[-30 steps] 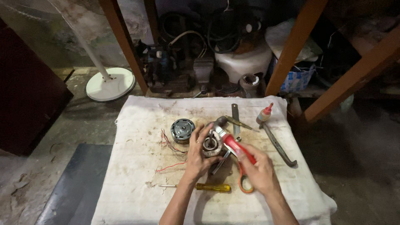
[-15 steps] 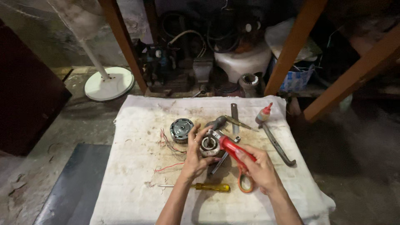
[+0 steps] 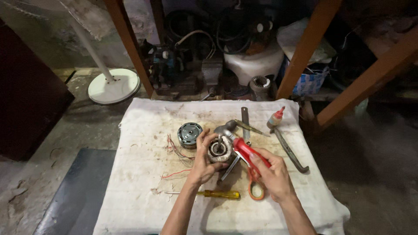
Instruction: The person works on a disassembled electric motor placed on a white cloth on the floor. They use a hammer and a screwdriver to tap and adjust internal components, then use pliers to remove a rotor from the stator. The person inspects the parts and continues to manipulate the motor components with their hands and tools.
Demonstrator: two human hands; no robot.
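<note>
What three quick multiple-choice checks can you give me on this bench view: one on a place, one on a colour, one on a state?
1. Where does the yellow-handled screwdriver lie?
A. On the white cloth, near the person's forearms
B. On the floor by the fan base
C. In the right hand

2. What colour is the handle of the tool in the right hand?
A. Blue
B. Red
C. Green

3. How is the round wound motor part kept?
A. Lying loose on the cloth, untouched
B. Clamped in a vise
C. Gripped by the left hand

Answers: 1 A, it rests on the cloth between the arms; 2 B, the grip shows red above the fingers; 3 C, the left fingers wrap its rim.
</note>
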